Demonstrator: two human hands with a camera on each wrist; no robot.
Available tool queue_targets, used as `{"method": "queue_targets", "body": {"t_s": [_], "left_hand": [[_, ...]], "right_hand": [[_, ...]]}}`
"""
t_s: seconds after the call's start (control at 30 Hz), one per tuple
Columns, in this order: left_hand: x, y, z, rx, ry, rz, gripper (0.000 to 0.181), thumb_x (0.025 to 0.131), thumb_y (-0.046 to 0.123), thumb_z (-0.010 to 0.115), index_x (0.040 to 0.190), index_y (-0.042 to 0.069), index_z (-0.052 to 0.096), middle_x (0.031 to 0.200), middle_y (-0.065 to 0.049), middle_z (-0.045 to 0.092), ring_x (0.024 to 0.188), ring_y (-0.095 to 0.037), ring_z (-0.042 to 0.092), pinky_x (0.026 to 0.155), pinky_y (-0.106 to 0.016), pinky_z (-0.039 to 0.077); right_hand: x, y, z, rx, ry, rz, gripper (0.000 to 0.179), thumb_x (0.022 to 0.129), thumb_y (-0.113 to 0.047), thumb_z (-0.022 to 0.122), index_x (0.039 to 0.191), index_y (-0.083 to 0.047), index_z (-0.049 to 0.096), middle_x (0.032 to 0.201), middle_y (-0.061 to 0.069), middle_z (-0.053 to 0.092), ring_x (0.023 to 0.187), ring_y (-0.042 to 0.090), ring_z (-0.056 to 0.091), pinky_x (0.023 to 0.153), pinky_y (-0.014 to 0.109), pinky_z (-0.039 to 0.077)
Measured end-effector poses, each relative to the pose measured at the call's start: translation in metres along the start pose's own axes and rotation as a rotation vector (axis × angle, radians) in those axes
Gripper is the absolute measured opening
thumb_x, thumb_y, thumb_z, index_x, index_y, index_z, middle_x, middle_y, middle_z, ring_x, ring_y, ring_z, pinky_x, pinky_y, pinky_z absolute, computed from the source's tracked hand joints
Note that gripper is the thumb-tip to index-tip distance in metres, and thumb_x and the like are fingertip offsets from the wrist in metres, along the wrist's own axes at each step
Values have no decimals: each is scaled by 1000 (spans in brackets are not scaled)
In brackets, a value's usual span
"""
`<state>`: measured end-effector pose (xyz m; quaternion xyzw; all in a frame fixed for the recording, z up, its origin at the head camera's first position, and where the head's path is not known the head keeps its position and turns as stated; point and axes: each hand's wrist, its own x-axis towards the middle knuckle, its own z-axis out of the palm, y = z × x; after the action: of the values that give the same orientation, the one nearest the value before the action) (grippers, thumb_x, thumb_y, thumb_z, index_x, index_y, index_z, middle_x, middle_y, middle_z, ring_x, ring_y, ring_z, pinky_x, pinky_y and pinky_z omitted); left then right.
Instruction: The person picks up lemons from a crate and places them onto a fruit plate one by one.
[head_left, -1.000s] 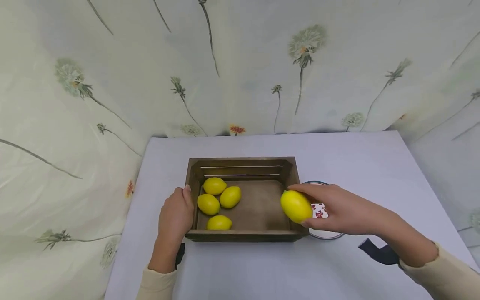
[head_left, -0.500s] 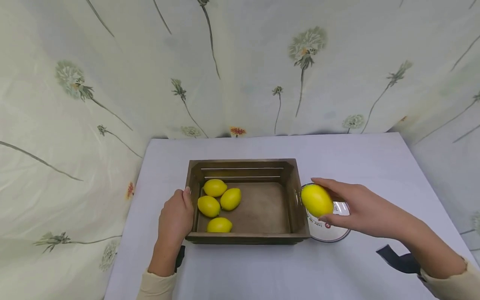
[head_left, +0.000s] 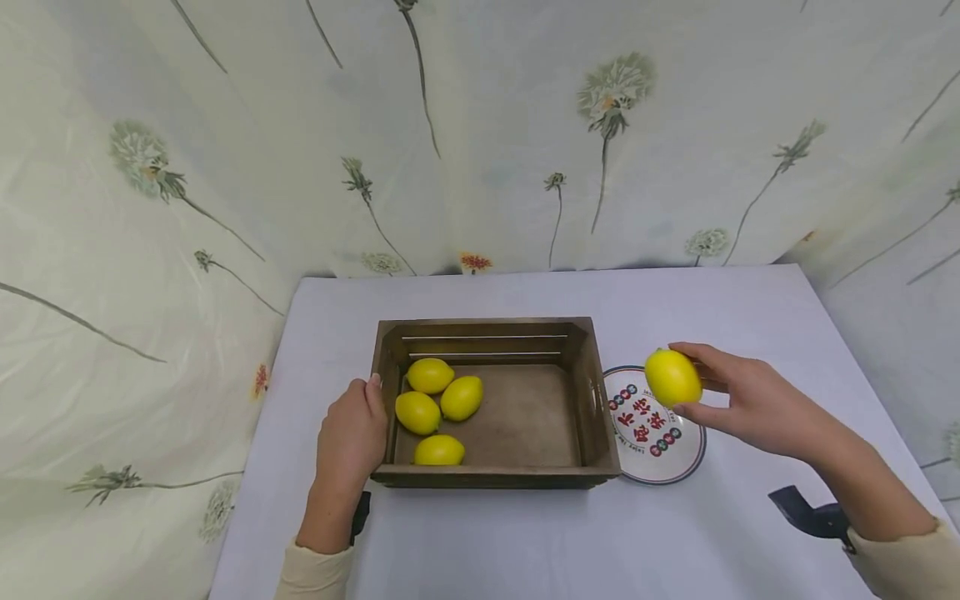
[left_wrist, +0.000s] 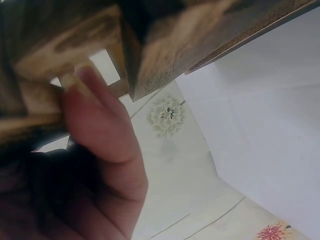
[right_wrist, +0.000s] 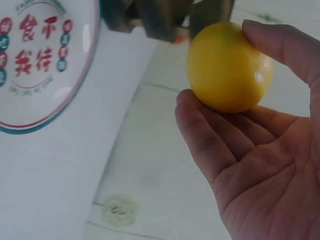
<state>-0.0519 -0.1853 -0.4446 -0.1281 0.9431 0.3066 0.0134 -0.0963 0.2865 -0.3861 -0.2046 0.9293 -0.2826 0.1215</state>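
My right hand [head_left: 750, 400] holds a yellow lemon [head_left: 672, 378] between thumb and fingers, over the right part of a white plate [head_left: 686, 460] with red characters. The right wrist view shows the same lemon [right_wrist: 227, 67] pinched at the fingertips, apart from the plate [right_wrist: 75, 92]. My left hand [head_left: 351, 429] grips the left end wall of a brown wooden crate [head_left: 495, 477]. In the left wrist view the thumb [left_wrist: 107, 120] lies over the crate's edge; the other fingers are in shadow. Several lemons [head_left: 461, 397] lie in the crate's left half.
The crate's right wall stands right beside the plate's left rim. A white cloth covers the table [head_left: 510, 542]. Behind and to the left hangs a curtain [head_left: 480, 167] printed with dandelions.
The right hand has carried the lemon rightward, from over the crate's right end to over the plate, uncovering most of the plate. The left hand and crate have stayed in place.
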Motion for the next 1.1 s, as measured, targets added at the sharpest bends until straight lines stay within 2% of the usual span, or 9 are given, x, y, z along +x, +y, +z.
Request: {"method": "queue_targets", "body": {"t_s": [0.23, 0.43, 0.8, 1.1], "left_hand": [[0, 1, -1, -7, -6, -6, 45, 115, 31, 38, 100, -5, 60, 66, -9, 47, 53, -24, 48, 45, -33, 41], [2, 0, 1, -2, -9, -12, 46, 115, 33, 37, 103, -5, 60, 67, -9, 48, 54, -24, 49, 46, -33, 42], [2, -2, 1, -2, -7, -23, 45, 115, 33, 38, 102, -4, 60, 67, -9, 49, 54, -24, 49, 47, -33, 43], [1, -2, 0, -19, -6, -17, 44, 115, 32, 39, 102, -5, 60, 67, -9, 48, 53, -23, 49, 46, -32, 43]], "right_hand": [[6, 37, 28, 44, 9, 109, 75, 92, -19, 82, 151, 4, 43, 144, 31, 53, 120, 56, 60, 86, 55, 58], [12, 55, 52, 59, -3, 159, 75, 91, -20, 82, 150, 7, 43, 141, 33, 54, 121, 55, 58, 90, 60, 55], [18, 68, 85, 72, -7, 227, 81, 91, -23, 83, 151, 8, 38, 142, 37, 50, 119, 58, 59, 86, 56, 58], [19, 70, 101, 18, 32, 252, 81, 90, -21, 83, 150, 12, 39, 140, 37, 52, 115, 54, 61, 87, 57, 57]]}}
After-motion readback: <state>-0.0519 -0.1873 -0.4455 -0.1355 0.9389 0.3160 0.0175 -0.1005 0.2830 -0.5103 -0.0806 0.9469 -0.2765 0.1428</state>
